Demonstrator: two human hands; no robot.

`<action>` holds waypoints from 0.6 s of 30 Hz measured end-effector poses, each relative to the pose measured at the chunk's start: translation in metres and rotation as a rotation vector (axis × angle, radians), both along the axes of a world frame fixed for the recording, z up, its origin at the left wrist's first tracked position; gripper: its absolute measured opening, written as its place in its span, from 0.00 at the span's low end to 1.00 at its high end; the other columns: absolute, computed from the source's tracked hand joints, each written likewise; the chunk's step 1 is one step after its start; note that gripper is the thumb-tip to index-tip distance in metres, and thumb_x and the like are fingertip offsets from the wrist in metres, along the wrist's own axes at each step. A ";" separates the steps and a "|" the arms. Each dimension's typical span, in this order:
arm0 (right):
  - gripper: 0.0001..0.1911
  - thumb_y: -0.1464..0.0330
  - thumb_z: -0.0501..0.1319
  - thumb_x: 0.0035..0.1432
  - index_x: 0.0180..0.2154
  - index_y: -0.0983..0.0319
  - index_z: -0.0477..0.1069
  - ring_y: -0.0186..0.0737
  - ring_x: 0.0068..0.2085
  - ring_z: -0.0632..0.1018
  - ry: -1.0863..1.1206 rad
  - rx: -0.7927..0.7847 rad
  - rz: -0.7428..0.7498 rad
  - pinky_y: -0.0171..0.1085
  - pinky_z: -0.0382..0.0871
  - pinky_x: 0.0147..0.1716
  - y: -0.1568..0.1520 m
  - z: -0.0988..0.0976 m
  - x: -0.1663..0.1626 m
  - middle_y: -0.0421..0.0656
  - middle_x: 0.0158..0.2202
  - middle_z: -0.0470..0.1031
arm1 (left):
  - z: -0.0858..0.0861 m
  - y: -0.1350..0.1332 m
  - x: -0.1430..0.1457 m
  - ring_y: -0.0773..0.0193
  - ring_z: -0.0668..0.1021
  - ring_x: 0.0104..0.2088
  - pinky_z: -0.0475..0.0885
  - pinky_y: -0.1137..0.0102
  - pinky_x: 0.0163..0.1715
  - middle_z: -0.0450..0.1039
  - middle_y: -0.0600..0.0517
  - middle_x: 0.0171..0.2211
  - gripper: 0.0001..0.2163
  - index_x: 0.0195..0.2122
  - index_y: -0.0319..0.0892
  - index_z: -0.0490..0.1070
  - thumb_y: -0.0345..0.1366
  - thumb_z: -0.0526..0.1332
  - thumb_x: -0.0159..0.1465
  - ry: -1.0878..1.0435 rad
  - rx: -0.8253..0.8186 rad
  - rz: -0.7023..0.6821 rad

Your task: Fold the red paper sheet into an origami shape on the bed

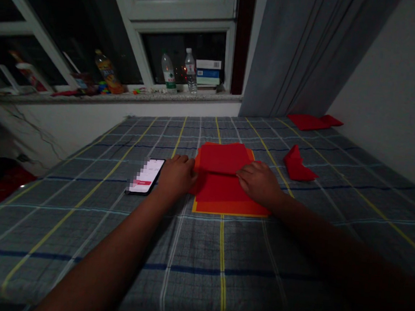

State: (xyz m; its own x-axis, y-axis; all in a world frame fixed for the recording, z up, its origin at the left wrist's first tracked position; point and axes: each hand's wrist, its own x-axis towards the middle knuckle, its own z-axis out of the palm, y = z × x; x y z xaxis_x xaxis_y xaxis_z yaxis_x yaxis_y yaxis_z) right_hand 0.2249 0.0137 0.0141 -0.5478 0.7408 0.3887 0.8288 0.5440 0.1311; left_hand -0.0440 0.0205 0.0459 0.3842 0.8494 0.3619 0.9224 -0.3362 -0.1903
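Observation:
A red sheet of paper (224, 174), folded over on itself, lies on a stack of orange and yellow sheets (232, 208) on the checked bedcover (184, 250). My left hand (177, 174) rests with curled fingers on the red sheet's left edge. My right hand (259, 182) presses its bent fingers down on the fold near the sheet's right side. A phone (145, 176) with a lit screen lies just left of my left hand.
A folded red paper piece (296, 165) lies to the right of the stack, and more red pieces (314, 121) sit by the grey curtain (311, 53). Bottles (190, 69), books (208, 72) and small items stand on the windowsill (125, 95).

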 end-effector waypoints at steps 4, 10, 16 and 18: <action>0.12 0.68 0.54 0.67 0.42 0.61 0.77 0.46 0.42 0.71 -0.029 -0.018 0.031 0.43 0.54 0.42 -0.007 0.000 -0.012 0.47 0.39 0.79 | -0.003 -0.014 0.026 0.52 0.73 0.42 0.66 0.61 0.41 0.73 0.44 0.39 0.06 0.38 0.41 0.73 0.36 0.59 0.63 -0.008 0.015 -0.199; 0.12 0.68 0.54 0.68 0.37 0.62 0.76 0.46 0.40 0.70 -0.033 -0.012 0.088 0.44 0.53 0.39 -0.021 -0.001 -0.032 0.46 0.36 0.78 | -0.016 -0.024 0.052 0.54 0.72 0.40 0.65 0.61 0.40 0.72 0.44 0.37 0.08 0.37 0.40 0.73 0.37 0.57 0.67 -0.026 -0.023 -0.325; 0.12 0.68 0.55 0.67 0.34 0.62 0.75 0.45 0.39 0.69 -0.032 -0.026 0.080 0.44 0.53 0.39 -0.022 -0.001 -0.033 0.47 0.36 0.78 | -0.014 -0.027 0.052 0.54 0.71 0.40 0.64 0.60 0.39 0.72 0.45 0.37 0.09 0.37 0.41 0.73 0.39 0.57 0.67 -0.036 -0.016 -0.349; 0.11 0.67 0.56 0.66 0.34 0.62 0.75 0.45 0.39 0.69 -0.026 -0.020 0.082 0.44 0.53 0.39 -0.021 -0.001 -0.033 0.46 0.36 0.77 | -0.014 -0.028 0.052 0.54 0.71 0.40 0.64 0.60 0.39 0.72 0.45 0.37 0.09 0.37 0.41 0.73 0.39 0.57 0.67 -0.041 -0.018 -0.348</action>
State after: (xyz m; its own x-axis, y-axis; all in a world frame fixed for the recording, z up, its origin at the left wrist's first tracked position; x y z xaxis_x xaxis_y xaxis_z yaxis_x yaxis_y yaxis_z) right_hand 0.1920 -0.0078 0.0130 -0.6168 0.7002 0.3595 0.7775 0.6130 0.1401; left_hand 0.0085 -0.0078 0.0318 0.6378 0.6761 0.3689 0.7583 -0.6351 -0.1471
